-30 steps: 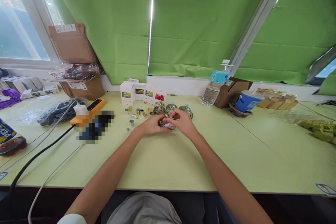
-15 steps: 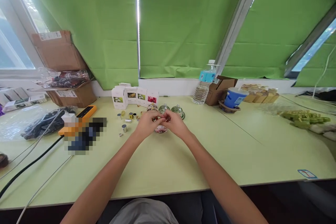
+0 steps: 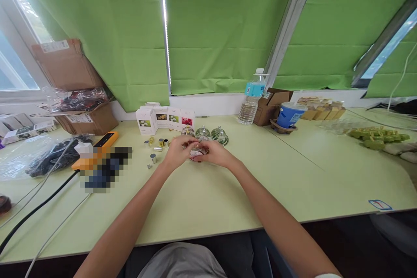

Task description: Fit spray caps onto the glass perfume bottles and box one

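Note:
Both my hands are at a small glass jar [image 3: 197, 153] with pinkish contents, in the middle of the table. My left hand [image 3: 177, 151] curls round its left side and upper part. Closed on the right side is my right hand [image 3: 217, 153], its fingers low on the jar. The jar's top is partly hidden by fingers. Just behind stand dome-lidded glass jars: one with a gold knob [image 3: 188, 130], a greenish one [image 3: 203, 133] and another greenish one [image 3: 220, 136]. Several small metal cylinders lie left of my hands, among them a silver cylinder [image 3: 153, 158].
White boxes [image 3: 146, 121] with flower pictures stand behind the cylinders. An orange power strip [image 3: 109, 141] with cables lies left, near an open cardboard box [image 3: 87, 117]. Back right are a water bottle [image 3: 250, 104], a blue cup [image 3: 289, 116] and green pieces [image 3: 374, 137].
My fingertips, which met above the jar, have parted and come down to its sides. The right hand has turned lower round it. The camera view has shifted slightly.

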Tool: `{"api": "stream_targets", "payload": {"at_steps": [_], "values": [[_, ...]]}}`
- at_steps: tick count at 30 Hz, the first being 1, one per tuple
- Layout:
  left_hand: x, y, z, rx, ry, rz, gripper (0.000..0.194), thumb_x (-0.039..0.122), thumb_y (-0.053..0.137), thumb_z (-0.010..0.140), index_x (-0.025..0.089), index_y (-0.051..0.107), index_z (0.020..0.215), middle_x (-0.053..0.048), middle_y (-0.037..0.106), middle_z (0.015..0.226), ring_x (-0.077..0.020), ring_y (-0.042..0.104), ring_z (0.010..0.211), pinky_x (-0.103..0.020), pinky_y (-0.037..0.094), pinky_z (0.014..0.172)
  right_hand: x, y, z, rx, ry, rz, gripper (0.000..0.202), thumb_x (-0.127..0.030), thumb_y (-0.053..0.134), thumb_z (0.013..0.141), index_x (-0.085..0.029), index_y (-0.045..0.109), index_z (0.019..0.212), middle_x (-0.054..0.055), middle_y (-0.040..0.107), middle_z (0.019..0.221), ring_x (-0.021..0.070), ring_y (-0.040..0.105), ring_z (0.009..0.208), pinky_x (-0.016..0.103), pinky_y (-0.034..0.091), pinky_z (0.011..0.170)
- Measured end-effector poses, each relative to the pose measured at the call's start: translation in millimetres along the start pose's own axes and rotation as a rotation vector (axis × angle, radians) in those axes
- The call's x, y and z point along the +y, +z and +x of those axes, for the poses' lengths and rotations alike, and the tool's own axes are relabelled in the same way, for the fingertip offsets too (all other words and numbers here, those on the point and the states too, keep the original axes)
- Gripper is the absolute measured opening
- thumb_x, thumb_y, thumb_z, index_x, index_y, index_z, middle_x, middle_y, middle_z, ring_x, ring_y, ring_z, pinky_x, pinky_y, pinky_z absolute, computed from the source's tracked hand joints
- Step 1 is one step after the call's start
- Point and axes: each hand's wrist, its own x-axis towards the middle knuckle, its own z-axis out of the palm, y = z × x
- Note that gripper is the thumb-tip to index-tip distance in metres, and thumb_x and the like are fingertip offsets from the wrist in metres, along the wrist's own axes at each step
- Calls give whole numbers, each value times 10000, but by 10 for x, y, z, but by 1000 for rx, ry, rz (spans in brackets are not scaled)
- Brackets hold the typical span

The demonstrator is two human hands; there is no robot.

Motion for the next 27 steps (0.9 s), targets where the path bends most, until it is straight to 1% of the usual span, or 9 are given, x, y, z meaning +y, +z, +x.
{"api": "stream_targets", "payload": {"at_steps": [2,5,8,13,16,18,21,23,27], "values": [[-49,-10,8,25,-77,-100,154,337,681,797,220,760,860,-53,731,901,-212,643,848,-318,500,745,-21,15,0,-15,3,-21,333,-495,734,709,-185,645,792,-43,517,607,110,433,535,229,264,499],[-119,-30,22,56,-187,-243,201,363,717,759,194,760,860,-64,728,890,-196,634,764,-305,510,665,-62,30,-2,3,1,-60,295,-466,708,745,-185,620,776,-36,525,617,109,434,542,235,248,506],[-160,-64,38,63,-203,-294,240,380,729,748,174,756,868,-70,723,879,-165,608,677,-292,505,612,-116,33,-8,45,-6,-89,257,-412,694,759,-184,579,733,-29,521,617,108,429,548,243,236,516],[-180,-122,68,84,-193,-375,282,391,741,746,163,745,911,-63,715,846,-127,570,607,-290,495,615,-197,35,-16,69,-22,-80,253,-400,659,787,-183,548,718,-14,547,655,117,448,578,246,254,528],[-177,-131,82,113,-203,-513,296,371,765,731,154,740,932,-77,715,873,-135,588,671,-279,486,628,-219,52,-20,49,-25,-53,283,-425,667,777,-183,541,707,-19,542,642,113,439,562,243,258,516],[-174,-125,84,124,-258,-615,304,355,780,721,152,736,943,-85,716,897,-137,599,711,-275,489,653,-232,67,-24,26,-22,-23,307,-449,666,776,-181,537,699,-24,528,626,108,429,547,240,261,507],[-173,-117,78,104,-369,-736,298,337,785,722,158,731,955,-83,710,941,-138,615,760,-271,494,694,-261,82,-29,-1,-16,66,298,-454,650,789,-178,556,725,-25,521,633,106,429,552,237,271,508],[-174,-120,72,77,-411,-787,283,329,775,737,166,726,964,-75,703,965,-139,623,800,-259,491,702,-285,82,-32,-6,-21,126,282,-445,634,803,-178,564,743,-26,509,635,105,426,559,236,271,510],[-168,-135,70,38,-436,-814,274,320,762,752,169,718,977,-69,697,970,-142,630,815,-256,486,709,-318,69,-37,-7,-39,181,283,-447,607,825,-178,567,748,-25,475,629,104,413,564,231,259,510]]}}
